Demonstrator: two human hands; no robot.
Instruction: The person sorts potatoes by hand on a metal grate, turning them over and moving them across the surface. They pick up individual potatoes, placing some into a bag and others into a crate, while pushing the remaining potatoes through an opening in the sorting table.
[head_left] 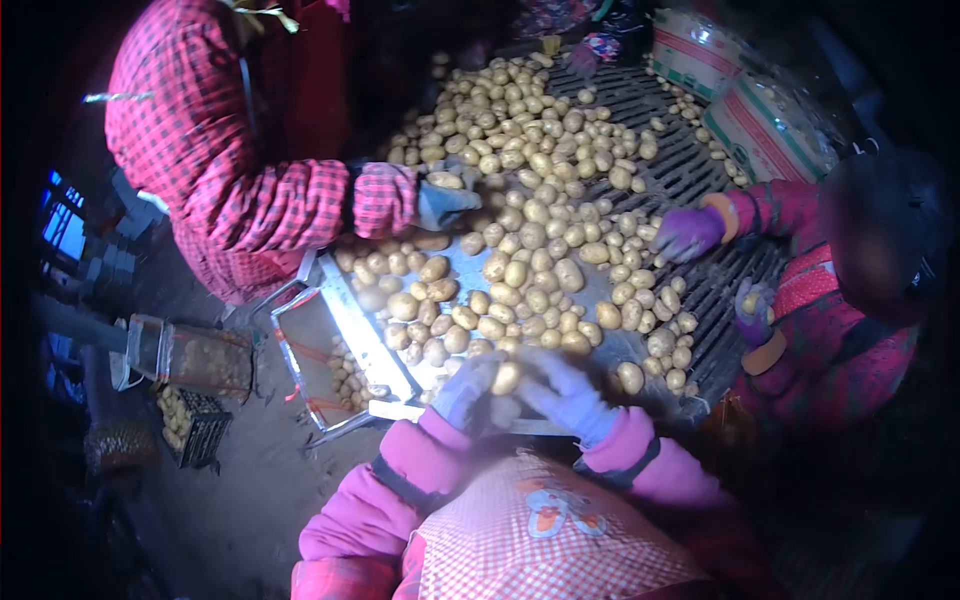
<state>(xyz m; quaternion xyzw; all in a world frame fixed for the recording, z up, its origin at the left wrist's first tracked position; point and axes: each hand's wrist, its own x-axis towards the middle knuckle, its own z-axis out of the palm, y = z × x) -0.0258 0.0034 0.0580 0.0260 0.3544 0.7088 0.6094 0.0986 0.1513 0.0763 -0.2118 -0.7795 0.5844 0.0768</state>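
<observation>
Many potatoes [540, 235] lie heaped over a metal surface and dark slats. At its near edge, my left hand [466, 393], in a pale purple glove, has its fingers closed against a potato [507, 378]. My right hand [568, 396], gloved alike, is just right of that potato, blurred, with its fingers apart; whether its fingertips touch the potato is unclear. Loose potatoes lie directly beyond both hands.
At the left, a person in red checks reaches a blue-gloved hand [447, 203] over the heap. A co-worker's purple gloves [690, 233] are at the right. Printed cartons [768, 132] stand at the back right; a black crate [205, 434] sits on the floor, left.
</observation>
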